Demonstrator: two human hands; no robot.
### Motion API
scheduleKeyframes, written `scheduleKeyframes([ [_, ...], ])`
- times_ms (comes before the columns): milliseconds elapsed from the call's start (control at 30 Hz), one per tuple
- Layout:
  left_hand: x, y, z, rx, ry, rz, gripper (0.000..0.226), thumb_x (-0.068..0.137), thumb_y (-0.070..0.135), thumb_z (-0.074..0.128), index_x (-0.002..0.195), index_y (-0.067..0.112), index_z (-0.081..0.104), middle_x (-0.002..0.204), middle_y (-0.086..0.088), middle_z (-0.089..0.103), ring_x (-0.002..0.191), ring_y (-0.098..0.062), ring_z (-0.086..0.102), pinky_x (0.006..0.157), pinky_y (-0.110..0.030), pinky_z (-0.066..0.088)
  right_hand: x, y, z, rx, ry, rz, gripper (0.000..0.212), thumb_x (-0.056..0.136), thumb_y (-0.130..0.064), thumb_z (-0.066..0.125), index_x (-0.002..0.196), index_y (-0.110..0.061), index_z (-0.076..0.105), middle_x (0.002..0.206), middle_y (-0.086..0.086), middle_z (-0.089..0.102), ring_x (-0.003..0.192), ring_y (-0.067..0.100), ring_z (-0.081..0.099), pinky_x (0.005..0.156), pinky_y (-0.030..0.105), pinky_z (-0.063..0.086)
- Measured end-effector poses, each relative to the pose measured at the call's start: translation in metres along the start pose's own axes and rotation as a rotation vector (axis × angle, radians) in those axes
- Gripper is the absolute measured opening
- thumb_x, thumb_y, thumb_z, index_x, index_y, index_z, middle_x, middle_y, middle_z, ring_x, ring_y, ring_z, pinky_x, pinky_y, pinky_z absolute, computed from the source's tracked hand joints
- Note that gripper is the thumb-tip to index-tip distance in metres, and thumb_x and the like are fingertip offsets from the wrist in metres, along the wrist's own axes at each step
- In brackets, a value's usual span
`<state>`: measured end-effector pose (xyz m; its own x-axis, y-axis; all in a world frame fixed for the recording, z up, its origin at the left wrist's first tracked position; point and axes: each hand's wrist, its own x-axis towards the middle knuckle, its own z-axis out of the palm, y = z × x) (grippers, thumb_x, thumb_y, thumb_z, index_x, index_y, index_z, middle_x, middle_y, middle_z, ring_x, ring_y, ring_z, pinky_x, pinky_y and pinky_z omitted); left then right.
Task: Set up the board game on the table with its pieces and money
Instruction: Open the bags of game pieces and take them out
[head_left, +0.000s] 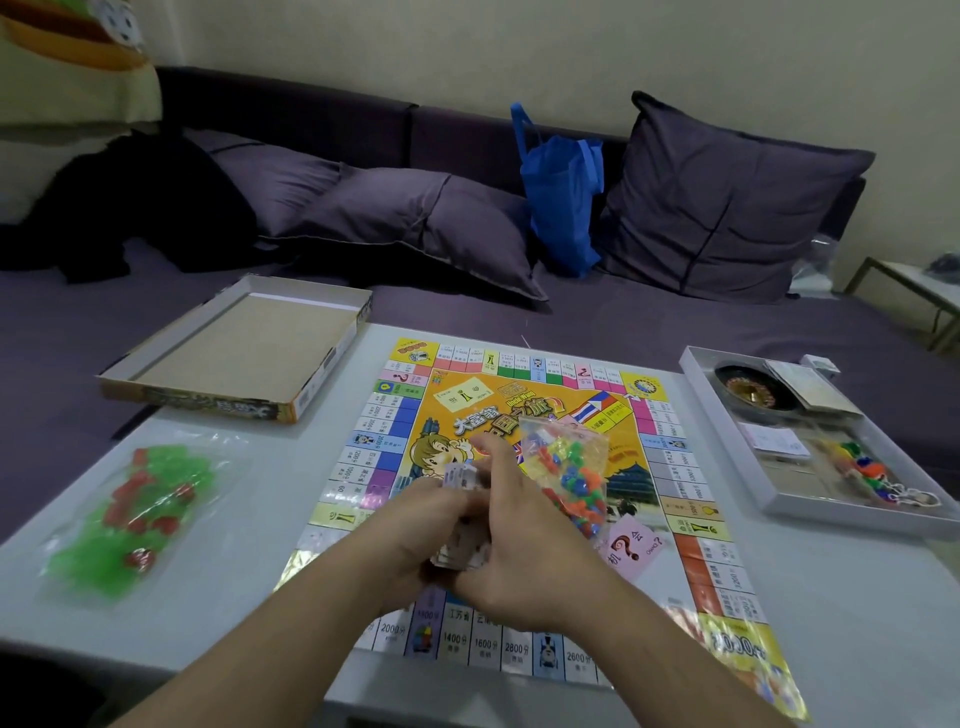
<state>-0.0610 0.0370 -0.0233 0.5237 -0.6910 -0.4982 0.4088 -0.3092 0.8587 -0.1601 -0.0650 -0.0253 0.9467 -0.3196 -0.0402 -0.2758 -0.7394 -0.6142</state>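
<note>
Board game (524, 467) unfolded on table (234, 597); left hand (415, 540) and right hand (519, 551), fingers curled, grip 1 money stack (460, 512). Step: money handling. Next, likely: sort and lay notes.

Glossy printed board (524, 499) on smooth pale table (249, 551). Left of board, crinkly clear plastic bag (124, 519) of translucent green and red plastic pieces; behind that, matt brown cardboard box lid (244, 348). Beyond board, soft purple cloth cushions (727, 202).
</note>
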Motion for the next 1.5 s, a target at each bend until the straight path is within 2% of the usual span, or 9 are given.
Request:
scheduleKeyframes([
  [167,0.005,0.001,-0.021,0.077,0.051,-0.019,0.018,0.094,0.014,0.072,0.106,0.000,0.073,0.090,-0.018,0.077,0.082,-0.031,0.075,0.078,-0.043,0.060,0.017,-0.006,0.014,0.003,0.025,-0.028,0.064,0.071,-0.026,0.084,0.110,-0.031,0.033,0.100,-0.004,0.050,0.085,0.018,0.054,0.061,0.043,0.052],
  [367,0.008,0.016,-0.064,0.217,0.131,-0.007,0.026,0.088,0.019,0.073,0.100,-0.003,0.070,0.084,-0.017,0.076,0.076,-0.031,0.072,0.069,-0.040,0.061,0.053,-0.022,0.026,-0.070,0.024,-0.094,0.050,0.075,-0.031,0.086,0.097,-0.028,0.041,0.101,-0.008,0.045,0.085,0.011,0.045,0.062,0.031,0.040],
  [500,0.003,0.034,-0.087,0.212,0.421,0.127,0.029,0.077,0.027,0.068,0.094,0.004,0.066,0.099,-0.018,0.072,0.091,-0.034,0.069,0.086,-0.047,0.059,0.088,-0.036,0.037,-0.156,0.050,-0.168,0.047,0.081,-0.036,0.080,0.105,-0.026,0.040,0.106,-0.007,0.042,0.093,0.013,0.040,0.069,0.027,0.037],
  [600,-0.003,0.038,-0.091,0.248,0.604,0.229,0.009,0.091,0.021,0.061,0.090,0.014,0.056,0.083,-0.006,0.052,0.073,-0.024,0.045,0.064,-0.031,0.038,0.106,-0.036,0.054,-0.341,-0.053,-0.188,0.049,0.086,-0.046,0.075,0.109,-0.024,0.038,0.115,0.000,0.044,0.104,0.020,0.039,0.083,0.035,0.039],
  [800,0.008,0.033,-0.082,0.295,0.607,0.301,0.014,0.097,0.026,0.060,0.101,0.012,0.063,0.092,-0.002,0.066,0.074,-0.013,0.057,0.059,-0.029,0.040,0.098,-0.018,0.051,-0.192,-0.106,-0.164,0.048,0.083,-0.056,0.073,0.109,-0.025,0.046,0.141,-0.002,0.035,0.131,0.022,0.033,0.107,0.046,0.043],
  [933,0.022,0.029,-0.063,0.369,0.632,0.437,0.004,0.095,0.020,0.062,0.094,0.020,0.065,0.091,-0.001,0.068,0.080,-0.020,0.064,0.063,-0.034,0.049,0.061,0.009,0.018,-0.092,0.044,-0.204,0.029,0.094,-0.040,0.070,0.110,-0.023,0.053,0.139,-0.006,0.041,0.135,0.012,0.032,0.110,0.030,0.033],
  [1067,0.034,0.020,-0.022,0.545,0.519,0.573,0.015,0.093,0.013,0.065,0.096,0.027,0.066,0.103,0.009,0.064,0.094,-0.005,0.061,0.064,-0.019,0.047,0.036,0.055,-0.025,-0.070,0.177,-0.098,0.013,0.093,-0.027,0.067,0.100,-0.026,0.056,0.124,-0.011,0.051,0.125,0.009,0.043,0.104,0.030,0.038],
  [1200,0.050,0.014,0.048,0.796,0.288,0.695,0.020,0.096,0.016,0.067,0.103,0.035,0.062,0.109,0.020,0.057,0.101,0.005,0.053,0.080,-0.021,0.042,0.019,0.106,-0.077,-0.022,0.386,0.079,0.013,0.091,-0.012,0.063,0.094,-0.023,0.058,0.101,-0.011,0.057,0.098,0.009,0.054,0.087,0.030,0.047],
  [1500,0.156,0.035,0.261,1.065,-0.074,0.789,0.033,0.105,0.025,0.047,0.137,0.030,0.054,0.143,0.013,0.050,0.128,-0.013,0.052,0.106,-0.036,0.047,0.012,0.262,-0.210,-0.319,0.514,0.427,0.036,0.091,-0.004,0.062,0.123,-0.018,0.057,0.124,0.002,0.059,0.109,0.023,0.057,0.089,0.038,0.051],
])
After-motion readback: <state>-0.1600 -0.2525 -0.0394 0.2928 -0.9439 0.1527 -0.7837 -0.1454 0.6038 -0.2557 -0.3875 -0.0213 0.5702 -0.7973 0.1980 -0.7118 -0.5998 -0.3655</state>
